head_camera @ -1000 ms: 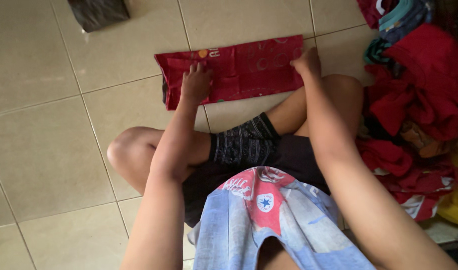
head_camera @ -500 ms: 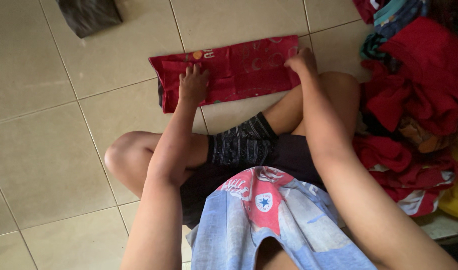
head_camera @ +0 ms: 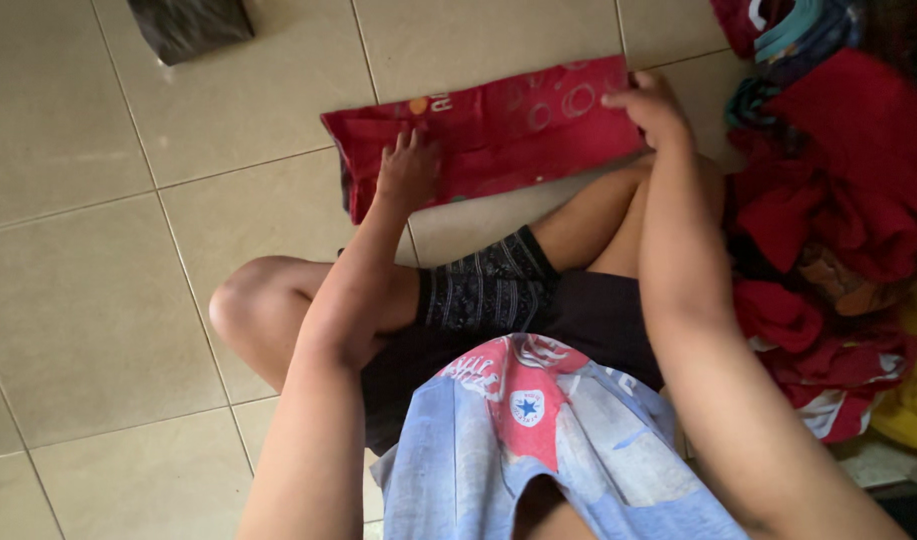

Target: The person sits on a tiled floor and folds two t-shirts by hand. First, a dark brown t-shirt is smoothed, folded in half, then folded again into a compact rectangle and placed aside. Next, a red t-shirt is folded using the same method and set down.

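One dark bag (head_camera: 190,24) lies far left on the tiled floor (head_camera: 88,250), then one folded red cloth (head_camera: 498,125) with pale circle prints, the left hand (head_camera: 408,170) pressing flat on it with fingers spread, the right hand (head_camera: 653,105) pinching its right end, and one pile of clothes (head_camera: 838,200).

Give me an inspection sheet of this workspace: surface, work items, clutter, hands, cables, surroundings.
Surface: beige tiled floor with grout lines.
Work items: folded red printed cloth lying flat on the floor.
Clutter: pile of red clothes; dark bag at the top edge.
Hands: left hand flat on the cloth, fingers spread; right hand at the cloth's right end, grip unclear.
Cables: nothing seen.
Surroundings: the person's own crossed legs and yellow fabric at the right edge.
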